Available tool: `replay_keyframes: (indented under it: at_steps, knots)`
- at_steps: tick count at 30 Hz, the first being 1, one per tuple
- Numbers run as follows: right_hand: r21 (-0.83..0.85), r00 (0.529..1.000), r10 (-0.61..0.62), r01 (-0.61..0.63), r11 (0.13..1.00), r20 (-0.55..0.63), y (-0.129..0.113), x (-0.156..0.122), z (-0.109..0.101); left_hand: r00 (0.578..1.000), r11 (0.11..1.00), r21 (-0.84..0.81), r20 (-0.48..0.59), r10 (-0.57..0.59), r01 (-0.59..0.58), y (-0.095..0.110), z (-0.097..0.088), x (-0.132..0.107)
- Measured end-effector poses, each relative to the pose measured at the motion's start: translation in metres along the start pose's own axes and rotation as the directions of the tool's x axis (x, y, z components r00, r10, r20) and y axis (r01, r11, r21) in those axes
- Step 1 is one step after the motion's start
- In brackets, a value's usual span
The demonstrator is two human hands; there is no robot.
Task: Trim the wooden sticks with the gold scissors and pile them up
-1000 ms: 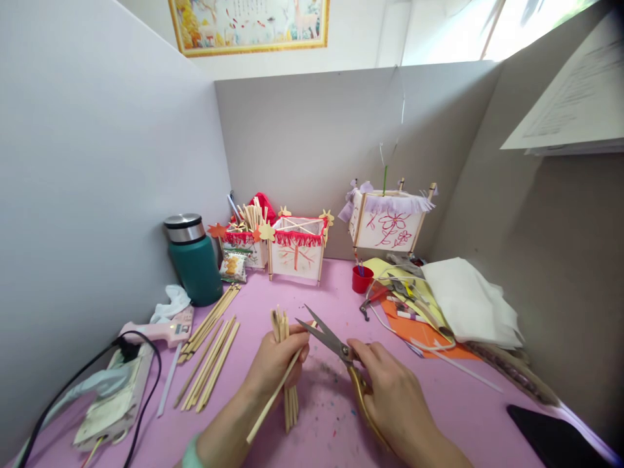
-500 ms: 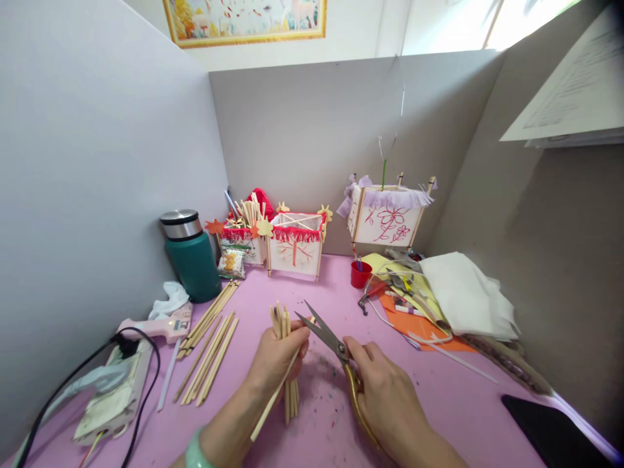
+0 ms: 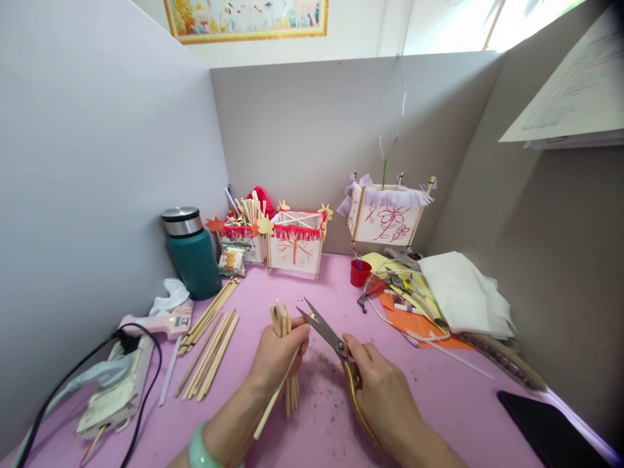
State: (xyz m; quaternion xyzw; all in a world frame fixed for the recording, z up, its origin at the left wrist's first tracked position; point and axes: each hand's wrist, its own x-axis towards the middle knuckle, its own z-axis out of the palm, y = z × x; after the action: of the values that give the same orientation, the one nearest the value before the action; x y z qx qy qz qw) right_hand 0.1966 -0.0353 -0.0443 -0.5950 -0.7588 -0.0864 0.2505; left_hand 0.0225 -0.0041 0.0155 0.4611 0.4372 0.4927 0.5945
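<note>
My left hand [image 3: 279,354] is closed around a bundle of thin wooden sticks [image 3: 291,395], held roughly upright. One lighter stick [image 3: 270,411] slants away from the rest, down across my wrist. In my right hand [image 3: 383,383] is a pair of scissors [image 3: 336,341] with gold handles and dark metal blades. The blades are parted, their tips close to my left thumb and fingertips, where a small end of a stick shows. Whether the blades touch that stick I cannot tell. More wooden sticks [image 3: 212,357] lie in two groups on the purple table left of my hands.
At the left are a teal bottle [image 3: 194,263], a pink glue gun [image 3: 163,324] and a power strip [image 3: 117,390] with cables. Decorated paper lanterns [image 3: 295,250] stand behind; another lantern [image 3: 387,218] hangs at right. Red-handled pliers [image 3: 373,291], white sheets [image 3: 461,292] and a black tablet-like object [image 3: 546,429] lie right.
Both hands keep nearly the same pose, with the scissors still parted by the left fingertips. The whole view has shifted very slightly.
</note>
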Motion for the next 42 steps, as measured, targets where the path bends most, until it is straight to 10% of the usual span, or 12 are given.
replay_keyframes:
  at_steps: [42]
  knots:
    - [0.036, 0.997, 0.041, -0.044, 0.998, 0.064, -0.001, 0.006, -0.012, 1.0, 0.999, -0.017, 0.012, -0.027, 0.027, -0.004, 0.0, 0.003]
